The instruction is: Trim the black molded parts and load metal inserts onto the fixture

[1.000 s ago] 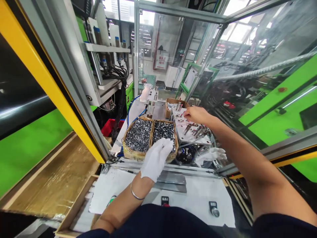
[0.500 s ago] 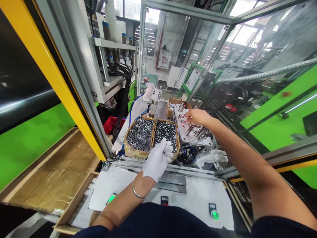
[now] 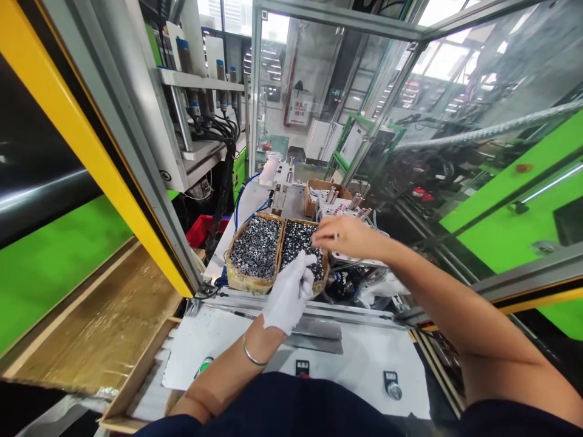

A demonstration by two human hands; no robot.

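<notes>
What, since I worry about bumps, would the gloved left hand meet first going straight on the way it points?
Most likely the bare right hand, just beyond the left hand; depth is unclear, so it might pass underneath.

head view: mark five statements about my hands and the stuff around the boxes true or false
1. The left hand wears a white glove. True.
2. The right hand is gloved as well. False: it is bare.
3. A silver bangle circles the left wrist. True.
4. The left box and the right box stand far apart. False: they sit side by side.
5. The left box holds many small gray rings. True.
</notes>
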